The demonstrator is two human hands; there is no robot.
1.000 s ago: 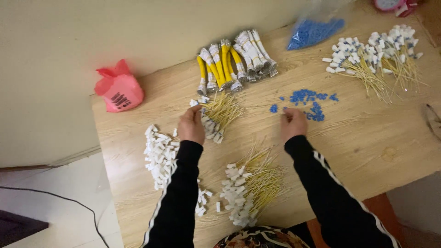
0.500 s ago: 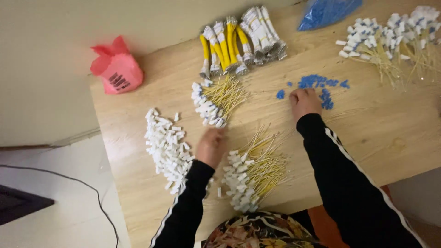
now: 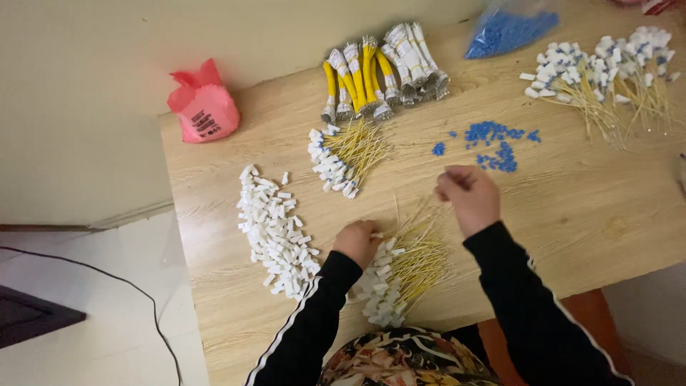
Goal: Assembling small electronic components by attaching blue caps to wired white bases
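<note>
A: Where is each hand sitting, and what is its grip doing?

B: The left hand [image 3: 356,241] is resting on the near pile of yellow wires [image 3: 404,268] close to the near edge of the bench [image 3: 586,207]. Its fingers are curling down onto the white connectors at the pile's left end; whether they are pinching one cannot be told. The right hand [image 3: 469,196] is hovering just beyond the same pile, fingers pressed together in a loose fist. Whether anything is lying inside that grip cannot be told.

A: What is lying around the hands?

B: A heap of loose white connectors [image 3: 277,230] is lying left of the left hand, toward the left edge. A second wire pile [image 3: 348,155] is lying further in, toward the far edge. Behind it, banded yellow and white bundles [image 3: 382,71] are lying near the far edge. Scattered blue pieces [image 3: 491,141] are lying just beyond the right hand. A larger wire pile [image 3: 607,71] is occupying the far right corner, beside a clear bag of blue pieces [image 3: 511,30]. A pink bag [image 3: 204,106] is standing at the far left corner.
</note>
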